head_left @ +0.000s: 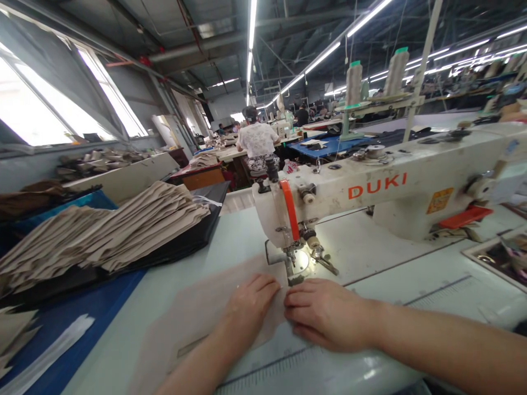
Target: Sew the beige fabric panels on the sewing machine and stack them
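Left hand [252, 304] and right hand [331, 314]—grip unclear—rest at pale fabric [201, 307], a tray [470, 254] of oddments [509, 251] off right.

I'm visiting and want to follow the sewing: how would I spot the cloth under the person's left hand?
Find the white sewing machine marked DUKI. Near its lit end, the left hand rests on the cloth, spread flat on the pale tabletop. Unlike the stacked tan pieces at left, it is sheer and faintly pink.
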The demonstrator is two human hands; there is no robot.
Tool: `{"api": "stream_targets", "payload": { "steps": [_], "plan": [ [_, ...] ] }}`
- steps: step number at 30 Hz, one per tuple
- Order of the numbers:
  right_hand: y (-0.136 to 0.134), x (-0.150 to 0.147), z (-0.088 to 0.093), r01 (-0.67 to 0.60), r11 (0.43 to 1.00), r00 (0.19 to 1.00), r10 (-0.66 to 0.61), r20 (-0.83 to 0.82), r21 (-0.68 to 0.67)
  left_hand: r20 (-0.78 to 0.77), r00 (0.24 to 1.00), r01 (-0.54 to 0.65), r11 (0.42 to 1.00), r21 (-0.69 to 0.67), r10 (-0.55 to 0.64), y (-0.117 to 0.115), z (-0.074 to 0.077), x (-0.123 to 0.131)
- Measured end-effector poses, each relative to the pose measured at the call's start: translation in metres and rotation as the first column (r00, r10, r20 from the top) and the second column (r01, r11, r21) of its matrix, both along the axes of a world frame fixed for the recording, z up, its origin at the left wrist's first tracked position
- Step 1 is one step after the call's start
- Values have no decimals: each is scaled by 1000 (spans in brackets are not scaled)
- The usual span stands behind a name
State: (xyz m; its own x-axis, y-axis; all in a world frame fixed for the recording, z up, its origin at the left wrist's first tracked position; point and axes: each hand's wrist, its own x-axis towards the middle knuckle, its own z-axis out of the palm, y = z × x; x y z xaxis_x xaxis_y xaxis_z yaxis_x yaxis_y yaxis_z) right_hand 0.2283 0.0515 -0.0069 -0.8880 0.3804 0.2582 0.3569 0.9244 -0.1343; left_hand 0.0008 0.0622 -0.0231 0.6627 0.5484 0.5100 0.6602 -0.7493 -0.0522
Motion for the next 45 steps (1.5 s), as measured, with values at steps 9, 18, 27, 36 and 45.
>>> {"api": "stream_targets", "payload": {
  "steps": [9,18,27,36,45],
  "plan": [
    [3,-1,1,-1,1000,1000,1,9,22,-64,996,61,998,1,-61,6,8,9],
    [4,-2,-2,-1,999,1000,1,11,52,-28,998,56,991,123,-53,4,-1,6],
    [5,-1,-2,-9,999,1000,9,18,43,-25,997,78,990,119,-76,5,0,7],
    [4,-1,-3,-14,1000,1000,15,-16,26,4,999,53,989,135,-54,7,-3,7],
    [5,-2,0,-9,1000,1000,9,15,20,-2,999,42,993,114,-42,6,-2,8]
  ]
}}
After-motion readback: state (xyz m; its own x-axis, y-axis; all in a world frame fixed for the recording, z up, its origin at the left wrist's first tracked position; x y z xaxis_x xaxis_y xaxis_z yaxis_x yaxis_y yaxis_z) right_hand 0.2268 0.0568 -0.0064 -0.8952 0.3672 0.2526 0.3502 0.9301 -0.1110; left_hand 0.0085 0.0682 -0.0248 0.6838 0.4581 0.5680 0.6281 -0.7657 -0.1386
